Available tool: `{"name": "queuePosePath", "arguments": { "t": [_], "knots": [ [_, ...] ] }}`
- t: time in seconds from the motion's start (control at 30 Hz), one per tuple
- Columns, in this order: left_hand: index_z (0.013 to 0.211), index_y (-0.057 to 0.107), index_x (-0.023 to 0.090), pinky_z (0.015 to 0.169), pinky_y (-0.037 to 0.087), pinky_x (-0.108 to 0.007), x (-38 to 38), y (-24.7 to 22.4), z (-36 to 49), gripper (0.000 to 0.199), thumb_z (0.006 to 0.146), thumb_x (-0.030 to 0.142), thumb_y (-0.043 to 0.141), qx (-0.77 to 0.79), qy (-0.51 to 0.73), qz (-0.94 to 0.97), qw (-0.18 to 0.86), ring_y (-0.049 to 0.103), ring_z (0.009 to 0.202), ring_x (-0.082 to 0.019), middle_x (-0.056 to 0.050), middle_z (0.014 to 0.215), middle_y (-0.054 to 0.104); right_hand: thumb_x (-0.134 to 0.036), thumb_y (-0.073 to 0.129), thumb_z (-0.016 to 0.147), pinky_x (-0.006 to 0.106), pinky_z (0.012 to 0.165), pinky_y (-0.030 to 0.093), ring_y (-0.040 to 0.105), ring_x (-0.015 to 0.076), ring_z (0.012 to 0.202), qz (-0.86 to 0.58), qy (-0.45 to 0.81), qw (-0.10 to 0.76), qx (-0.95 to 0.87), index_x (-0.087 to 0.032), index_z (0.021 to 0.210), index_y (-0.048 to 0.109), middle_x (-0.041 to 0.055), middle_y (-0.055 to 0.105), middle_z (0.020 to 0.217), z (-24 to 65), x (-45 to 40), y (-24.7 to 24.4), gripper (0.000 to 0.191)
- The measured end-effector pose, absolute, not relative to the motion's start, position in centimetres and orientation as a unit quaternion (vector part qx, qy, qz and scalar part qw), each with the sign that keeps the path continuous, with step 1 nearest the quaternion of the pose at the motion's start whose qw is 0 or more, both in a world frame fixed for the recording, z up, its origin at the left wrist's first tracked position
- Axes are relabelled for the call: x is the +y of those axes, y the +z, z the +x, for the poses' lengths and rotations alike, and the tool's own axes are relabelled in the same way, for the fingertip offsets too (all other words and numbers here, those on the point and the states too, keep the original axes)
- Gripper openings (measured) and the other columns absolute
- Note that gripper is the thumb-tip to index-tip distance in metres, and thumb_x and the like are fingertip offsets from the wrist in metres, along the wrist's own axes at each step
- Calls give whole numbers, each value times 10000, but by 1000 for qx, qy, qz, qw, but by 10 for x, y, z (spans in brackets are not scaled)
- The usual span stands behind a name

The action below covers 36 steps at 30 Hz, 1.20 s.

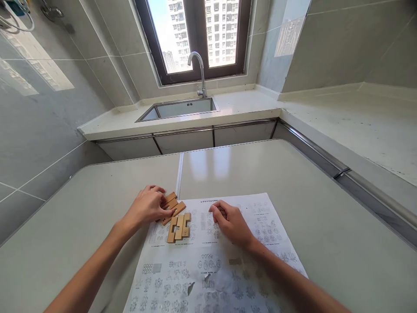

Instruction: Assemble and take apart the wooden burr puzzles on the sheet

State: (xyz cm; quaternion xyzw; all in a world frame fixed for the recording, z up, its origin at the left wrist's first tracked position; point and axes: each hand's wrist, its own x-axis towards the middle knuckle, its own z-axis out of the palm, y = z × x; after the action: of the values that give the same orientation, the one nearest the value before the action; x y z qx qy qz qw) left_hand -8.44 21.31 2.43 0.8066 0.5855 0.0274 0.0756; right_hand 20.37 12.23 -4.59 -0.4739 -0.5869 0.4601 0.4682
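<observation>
My left hand rests on a loose group of notched wooden pieces at the top left corner of a printed sheet. Its thumb and fingers are bent around their left side; how firmly they hold is hard to see. Just below, several more notched wooden pieces lie side by side on the paper. To the right, my right hand is curled over the upper part of the sheet, and nothing shows between its fingers.
The sheet lies on a pale table with a seam across it. Beyond stands a white counter with a sink and a faucet under a window. Another counter with a metal rail runs along the right.
</observation>
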Motion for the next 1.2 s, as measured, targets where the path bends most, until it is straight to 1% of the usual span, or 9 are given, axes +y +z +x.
{"name": "queuePosePath", "arguments": {
  "t": [0.2,0.37,0.73,0.9,0.97,1.03,1.07,1.13,1.2],
  "knots": [
    [518,686,272,883,479,-433,215,29,-82,297,618,532,791,566,14,820,77,610,1205,-400,-66,1138,783,-437,488,1031,266,534,376,474,141,548,-471,464,470,-585,-213,846,609,-30,560,634,203,122,-45,314],
    [537,701,260,935,464,-455,214,34,-78,300,612,536,791,572,3,817,77,603,1216,-399,-64,1129,785,-414,487,1025,265,533,370,470,141,543,-471,466,470,-583,-217,834,603,-33,556,627,204,122,-44,298],
    [633,740,229,1013,446,-517,212,51,-62,332,659,559,759,576,-28,815,58,526,1325,-431,-100,1253,749,-376,503,1008,272,530,352,472,144,535,-466,475,472,-578,-220,836,608,-36,550,614,204,123,-44,255],
    [648,741,233,1034,442,-529,213,56,-48,313,676,543,768,562,-25,826,32,518,1339,-426,-93,1256,751,-387,556,992,286,565,382,493,148,575,-461,484,479,-569,-210,834,623,-25,566,644,203,124,-43,246],
    [637,734,237,1027,454,-518,213,60,-39,295,673,526,781,549,-11,835,30,514,1345,-419,-81,1256,753,-408,601,975,289,591,416,543,162,651,-459,495,483,-558,-203,873,632,-2,604,722,203,125,-42,231],
    [612,717,238,1012,477,-499,213,66,-28,306,677,528,789,531,16,846,35,522,1340,-408,-70,1235,761,-442,637,959,297,612,471,607,181,738,-454,514,483,-544,-197,1001,637,36,658,868,204,126,-40,250],
    [602,710,238,999,492,-481,212,69,-21,312,683,528,790,521,31,852,42,532,1331,-396,-65,1229,762,-460,661,948,312,643,513,644,195,799,-441,542,483,-528,-197,1107,625,62,679,975,205,126,-39,309],
    [669,745,243,991,515,-453,209,75,-5,296,696,533,792,499,65,862,63,554,1310,-371,-57,1238,758,-487,735,909,378,780,585,691,231,980,-378,628,488,-473,-227,1329,541,106,664,1221,207,125,-35,531],
    [762,777,242,1023,518,-459,203,78,15,310,702,545,798,479,85,869,91,547,1322,-369,-60,1218,762,-497,808,866,474,965,569,646,271,1210,-266,724,496,-399,-283,1448,462,118,584,1425,208,124,-31,710]
  ]
}}
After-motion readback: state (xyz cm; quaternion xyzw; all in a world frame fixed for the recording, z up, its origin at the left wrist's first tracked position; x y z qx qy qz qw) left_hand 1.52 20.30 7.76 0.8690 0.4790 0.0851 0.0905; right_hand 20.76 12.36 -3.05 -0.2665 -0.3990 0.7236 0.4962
